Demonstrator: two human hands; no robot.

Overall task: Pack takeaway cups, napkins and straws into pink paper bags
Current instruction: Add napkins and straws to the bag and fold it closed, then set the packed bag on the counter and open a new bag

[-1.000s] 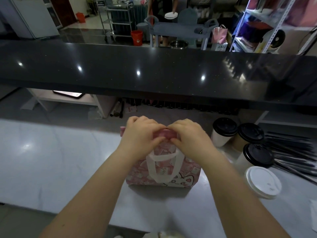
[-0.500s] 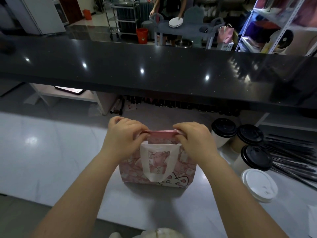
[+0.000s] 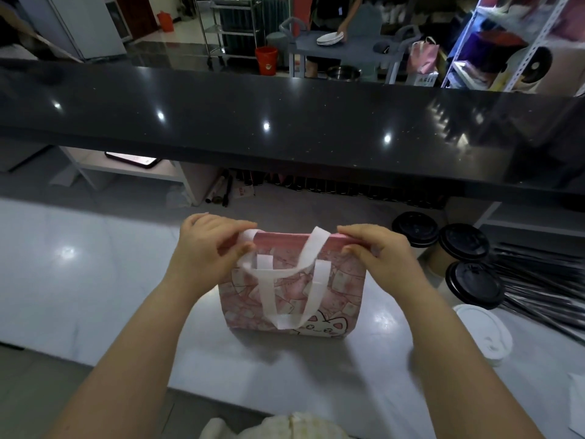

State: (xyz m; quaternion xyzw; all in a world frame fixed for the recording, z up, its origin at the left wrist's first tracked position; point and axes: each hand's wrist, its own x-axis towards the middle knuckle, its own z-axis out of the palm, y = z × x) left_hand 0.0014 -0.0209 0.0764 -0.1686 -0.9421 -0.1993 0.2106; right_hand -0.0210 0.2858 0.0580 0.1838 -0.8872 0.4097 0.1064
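Observation:
A pink paper bag with a cat print and white handles stands upright on the white counter. My left hand pinches the top left corner of the bag, together with one end of a white handle. My right hand pinches the top right corner. The bag's mouth is pressed flat between them, so its inside is hidden. Three black-lidded takeaway cups and one white-lidded cup stand just right of the bag. Dark wrapped straws lie in a pile beyond the cups.
A raised black bar top runs across behind the work counter. A white napkin corner shows at the lower right edge. A phone lies on a low shelf at the left. Beyond the bar a person handles plates at a grey cart.
My hands have slid apart from the middle of the bag's top edge to its two corners. The bag's mouth has been drawn out flat and wide.

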